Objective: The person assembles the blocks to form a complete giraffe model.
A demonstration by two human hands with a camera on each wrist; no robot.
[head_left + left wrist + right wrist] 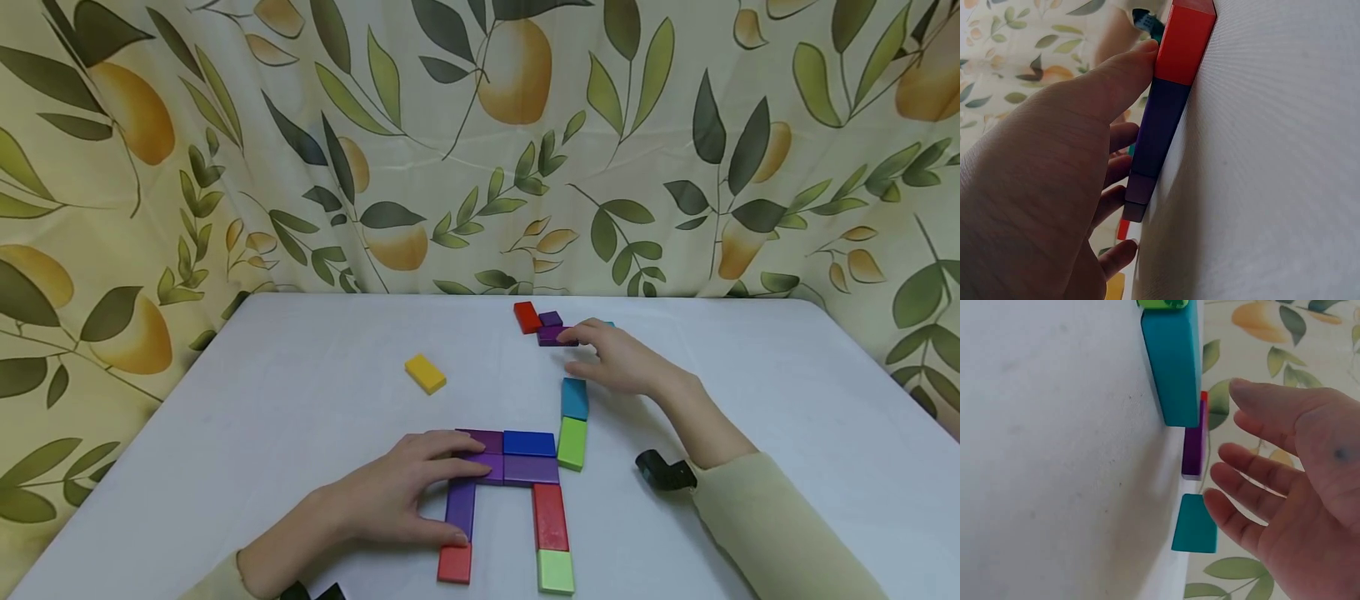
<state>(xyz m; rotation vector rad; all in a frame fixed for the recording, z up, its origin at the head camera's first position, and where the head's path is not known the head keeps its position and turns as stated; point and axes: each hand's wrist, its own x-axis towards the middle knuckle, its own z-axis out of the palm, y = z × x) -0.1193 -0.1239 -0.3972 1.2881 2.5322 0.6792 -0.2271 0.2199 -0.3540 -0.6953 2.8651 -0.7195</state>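
My left hand rests over the left side of a flat block figure. Its fingertips touch the purple blocks of the top rows, and its thumb lies where a violet block meets a red end block. Extended and spread, the fingers of my right hand reach toward a purple block at the far side. In the right wrist view nothing lies between those fingers, and a teal block stands beside them. Below that hand, a blue block joins a green block at the figure's corner.
A blue block completes the top row; a long red block and a light green one form the right leg. One yellow block lies alone. Another red block sits near the table's far edge, before a patterned curtain.
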